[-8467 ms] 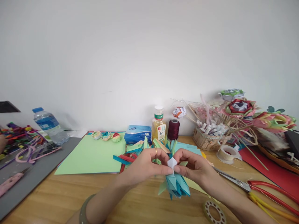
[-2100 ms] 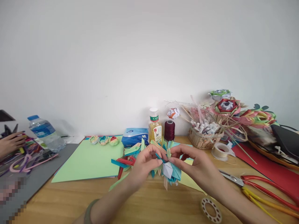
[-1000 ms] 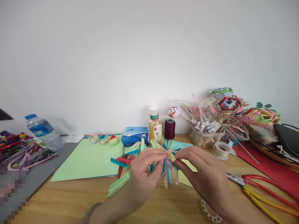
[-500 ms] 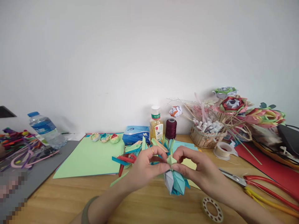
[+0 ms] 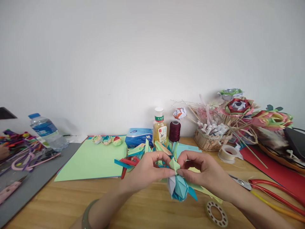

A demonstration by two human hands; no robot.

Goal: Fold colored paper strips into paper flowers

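Note:
Between my two hands is a folded paper flower (image 5: 180, 188) in light blue, pale grey and darker blue, with a pale green folded piece (image 5: 174, 165) at its top. My left hand (image 5: 152, 167) pinches the green piece from the left, thumb and fingers together. From the right, my right hand (image 5: 202, 168) grips the same spot between thumb and forefinger. A darker blue point juts out at the flower's lower right. Behind the hands lies a heap of folded paper strips (image 5: 135, 156) in green, blue and red, partly hidden by my fingers.
Scissors (image 5: 245, 183) and a tape roll (image 5: 216, 213) lie at the right. Green paper sheets (image 5: 92, 162) with small paper rosettes (image 5: 106, 140) spread left. A bottle (image 5: 160, 127), thread spool (image 5: 174, 131), tissue pack (image 5: 138, 137) and basket (image 5: 212, 140) line the wall. Another person's hand (image 5: 3, 152) shows far left.
The flower has turned slightly in my fingers, and its darker blue point now sticks out further to the lower right. Both hands keep their pinch with only small shifts.

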